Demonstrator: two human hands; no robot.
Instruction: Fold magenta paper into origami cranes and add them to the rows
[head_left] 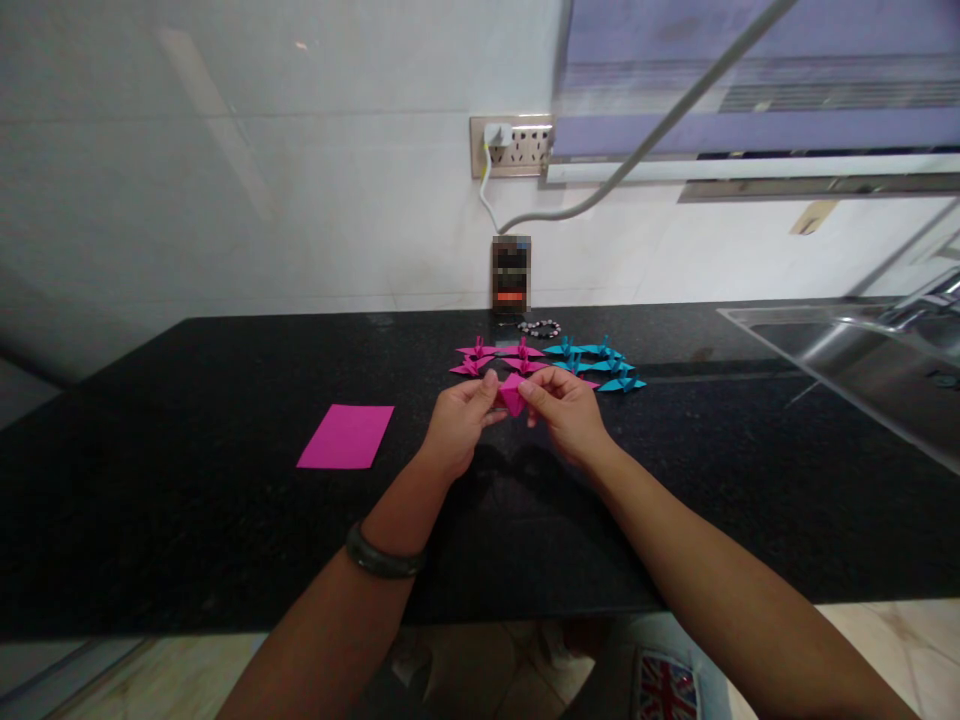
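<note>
Between my two hands is a small piece of folded pink origami paper (pixel 513 396), raised above the black countertop. My left hand (pixel 459 420) pinches its left side between thumb and fingers. On the right side, my right hand (pixel 568 408) grips it the same way. Just behind the hands stand several folded pink paper cranes (pixel 522 348), partly hidden by my fingers. Several blue paper cranes (pixel 604 349) are lined up to their right. A flat pink paper square (pixel 347 437) lies to the left of my left hand.
A phone (pixel 511 275) leans upright on the wall, with a beaded bracelet (pixel 541 328) before it. A cable runs from the wall socket (pixel 513 147) to the phone. At the right a metal sink (pixel 862 360) is set into the black countertop (pixel 187 520).
</note>
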